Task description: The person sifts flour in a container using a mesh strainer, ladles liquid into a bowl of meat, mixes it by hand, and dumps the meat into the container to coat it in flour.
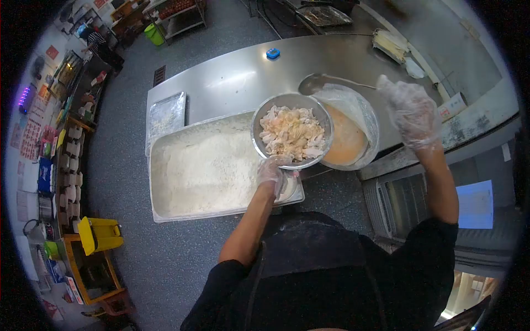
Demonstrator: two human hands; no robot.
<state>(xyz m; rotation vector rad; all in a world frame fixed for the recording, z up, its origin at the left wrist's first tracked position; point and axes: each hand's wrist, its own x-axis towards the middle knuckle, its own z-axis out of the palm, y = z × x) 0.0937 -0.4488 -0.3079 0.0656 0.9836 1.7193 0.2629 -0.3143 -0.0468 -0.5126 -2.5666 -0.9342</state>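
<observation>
Head view, and the writing comes first: printed sheets (33, 129) cover the left-hand wall, too small to read from here, and a pale sheet (475, 204) hangs at the right, its print just as illegible. There's a white box (452, 107) with red marks by the ledge, lettering too blurred to make out.

Now the surface (221, 83), brushed steel, curved by the lens and catching bright glare, with a little blue device (273, 53) towards its far side. At the left end sits a shallow metal tray (175, 107) dusted in white. Speckled grey floor all around, a yellow bin (99, 235) to the left, a green bucket (154, 35) up the aisle, and another person (98, 45) in a striped top far off.

And here's the steel bowl (298, 100), heaped with pale, pinkish meat pieces (292, 132), yellowish seasoning or sauce over the middle! It sits over the right end of a long tub (152, 182) of white powder (204, 171), overlapping a plastic-lined container (371, 118) of orange liquid (343, 138). The gloved left hand (271, 172) grips the near rim; the gloved right hand (411, 113) is closed on the handle of a ladle (312, 84), its scoop just beyond the bowl.
</observation>
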